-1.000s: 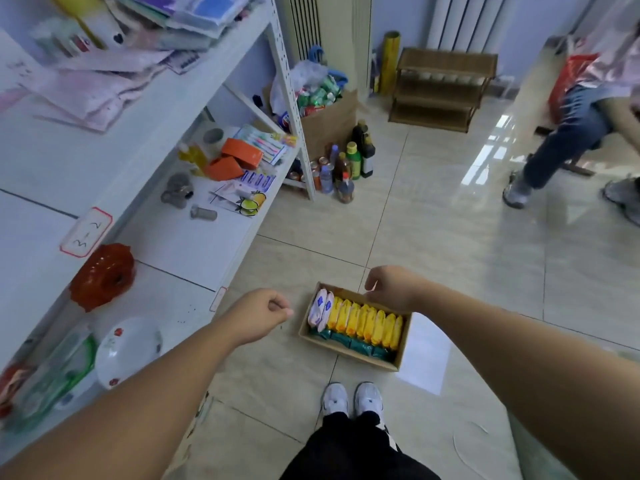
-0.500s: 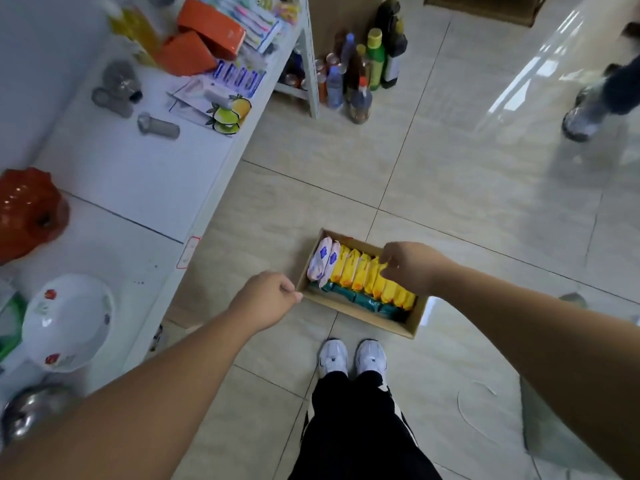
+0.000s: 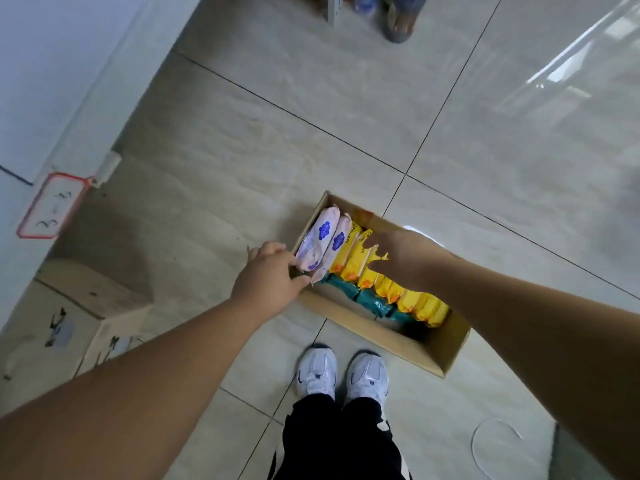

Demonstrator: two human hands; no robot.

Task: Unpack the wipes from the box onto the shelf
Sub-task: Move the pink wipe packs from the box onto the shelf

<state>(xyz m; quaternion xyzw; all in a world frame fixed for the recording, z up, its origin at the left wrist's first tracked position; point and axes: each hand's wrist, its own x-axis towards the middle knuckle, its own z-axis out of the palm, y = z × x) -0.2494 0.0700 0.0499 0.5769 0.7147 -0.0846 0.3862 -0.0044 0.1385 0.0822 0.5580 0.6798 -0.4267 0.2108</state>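
Note:
An open cardboard box point(image 3: 367, 329) lies on the tiled floor just ahead of my feet. Two pink wipes packs point(image 3: 320, 239) stand at its left end, a row of yellow wipes packs point(image 3: 412, 301) fills the rest, and green packs point(image 3: 369, 301) lie underneath. My left hand point(image 3: 268, 280) is at the box's left end, fingers and thumb closed on the lower end of the outer pink pack. Over the middle of the row, my right hand point(image 3: 407, 256) has its fingers curled down round the top of a yellow pack. The white shelf point(image 3: 69, 98) runs along the left.
A red-framed label point(image 3: 52, 206) hangs on the shelf edge. Flattened cardboard point(image 3: 93, 296) lies under the shelf. Bottles point(image 3: 398, 19) stand on the floor at the top by the shelf post. My white shoes point(image 3: 343, 375) are close to the box. A thin plastic loop point(image 3: 495, 441) lies bottom right.
My view has tipped down and come closer to the box. Both hands dropped into it: the left went from beside the box onto the pink pack, the right sank deeper among the yellow packs.

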